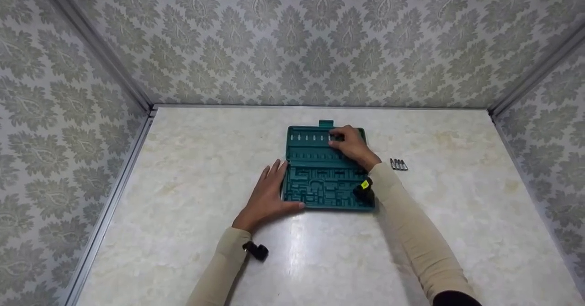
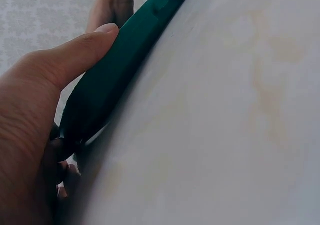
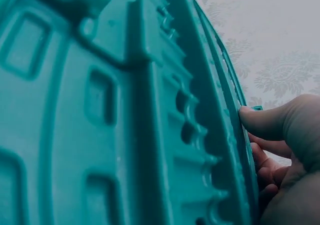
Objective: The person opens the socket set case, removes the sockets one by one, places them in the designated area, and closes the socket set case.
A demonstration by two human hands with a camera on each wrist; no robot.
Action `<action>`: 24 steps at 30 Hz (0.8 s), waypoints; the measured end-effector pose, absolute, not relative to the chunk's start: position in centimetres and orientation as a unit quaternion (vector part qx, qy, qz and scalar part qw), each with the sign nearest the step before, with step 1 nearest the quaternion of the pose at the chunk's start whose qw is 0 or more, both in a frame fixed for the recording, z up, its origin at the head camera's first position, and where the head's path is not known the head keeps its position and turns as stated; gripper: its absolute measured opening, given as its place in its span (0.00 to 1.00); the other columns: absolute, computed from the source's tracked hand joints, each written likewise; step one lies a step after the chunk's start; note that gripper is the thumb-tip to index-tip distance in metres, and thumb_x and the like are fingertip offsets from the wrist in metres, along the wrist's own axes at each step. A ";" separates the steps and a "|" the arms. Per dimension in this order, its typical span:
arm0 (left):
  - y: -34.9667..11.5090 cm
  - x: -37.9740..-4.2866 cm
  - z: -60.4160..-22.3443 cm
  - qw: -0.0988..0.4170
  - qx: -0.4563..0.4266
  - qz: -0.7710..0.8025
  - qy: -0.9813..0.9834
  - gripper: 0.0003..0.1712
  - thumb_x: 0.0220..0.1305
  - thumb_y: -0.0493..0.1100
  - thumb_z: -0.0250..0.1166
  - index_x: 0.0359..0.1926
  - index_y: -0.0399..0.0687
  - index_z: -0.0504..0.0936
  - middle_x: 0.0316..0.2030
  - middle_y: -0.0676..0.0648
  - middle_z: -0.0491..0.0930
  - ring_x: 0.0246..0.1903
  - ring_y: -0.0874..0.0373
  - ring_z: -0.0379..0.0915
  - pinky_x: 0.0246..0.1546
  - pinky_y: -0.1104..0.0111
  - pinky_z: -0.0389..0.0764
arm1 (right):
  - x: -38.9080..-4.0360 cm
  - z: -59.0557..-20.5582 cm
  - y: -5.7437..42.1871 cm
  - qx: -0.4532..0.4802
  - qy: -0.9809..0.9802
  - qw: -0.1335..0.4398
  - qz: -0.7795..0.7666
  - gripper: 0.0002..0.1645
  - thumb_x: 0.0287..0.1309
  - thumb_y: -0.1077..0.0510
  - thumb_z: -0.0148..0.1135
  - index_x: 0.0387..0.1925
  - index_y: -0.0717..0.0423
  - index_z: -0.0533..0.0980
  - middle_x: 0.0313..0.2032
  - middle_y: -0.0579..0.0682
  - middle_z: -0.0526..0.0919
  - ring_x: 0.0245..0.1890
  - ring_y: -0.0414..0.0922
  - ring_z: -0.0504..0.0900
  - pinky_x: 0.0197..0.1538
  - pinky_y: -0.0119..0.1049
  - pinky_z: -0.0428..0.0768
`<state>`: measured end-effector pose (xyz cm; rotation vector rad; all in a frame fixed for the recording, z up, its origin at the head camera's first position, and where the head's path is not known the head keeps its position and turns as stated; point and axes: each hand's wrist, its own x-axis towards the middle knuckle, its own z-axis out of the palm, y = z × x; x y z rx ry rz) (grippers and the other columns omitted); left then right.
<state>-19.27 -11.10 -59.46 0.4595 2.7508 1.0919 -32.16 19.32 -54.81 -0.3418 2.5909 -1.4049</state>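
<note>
Marbled tabletop, open green case, bits in far half

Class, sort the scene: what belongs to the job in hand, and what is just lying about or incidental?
Belongs:
open green plastic case
left hand, on its edge
right hand, at its far half
probably the slim silvery metal bits, loose alongside

Incidental:
pale marbled tabletop
black wrist-worn devices
</note>
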 end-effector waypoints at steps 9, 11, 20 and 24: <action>-11.2 -19.2 -59.3 0.070 0.155 0.368 0.914 0.80 0.50 0.83 0.75 0.92 0.58 0.45 0.90 0.47 0.42 0.88 0.44 0.32 0.86 0.46 0.45 | -32.1 -55.1 19.4 -0.083 0.823 0.062 -0.559 0.20 0.79 0.63 0.65 0.66 0.65 0.80 0.58 0.62 0.81 0.53 0.54 0.77 0.60 0.49 0.77; -11.2 -19.3 -59.4 0.067 0.156 0.370 0.913 0.80 0.50 0.82 0.75 0.91 0.57 0.46 0.90 0.46 0.43 0.88 0.43 0.32 0.86 0.46 0.45 | -32.0 -55.1 19.2 -0.080 0.833 0.052 -0.545 0.19 0.78 0.62 0.66 0.65 0.65 0.81 0.58 0.63 0.81 0.54 0.54 0.77 0.61 0.49 0.77; -11.2 -19.2 -59.3 0.071 0.156 0.375 0.911 0.80 0.50 0.84 0.75 0.92 0.59 0.44 0.90 0.47 0.41 0.88 0.44 0.30 0.86 0.45 0.44 | -32.0 -55.8 17.7 -0.067 0.882 -0.034 -0.465 0.12 0.76 0.65 0.67 0.54 0.69 0.86 0.54 0.65 0.85 0.56 0.61 0.83 0.64 0.57 0.80; -11.1 -19.1 -59.3 0.073 0.149 0.376 0.912 0.80 0.50 0.84 0.75 0.92 0.61 0.44 0.90 0.48 0.41 0.88 0.43 0.30 0.86 0.44 0.45 | -31.9 -55.9 17.5 -0.042 0.872 -0.045 -0.485 0.10 0.75 0.65 0.68 0.52 0.67 0.87 0.53 0.63 0.85 0.54 0.58 0.84 0.62 0.55 0.82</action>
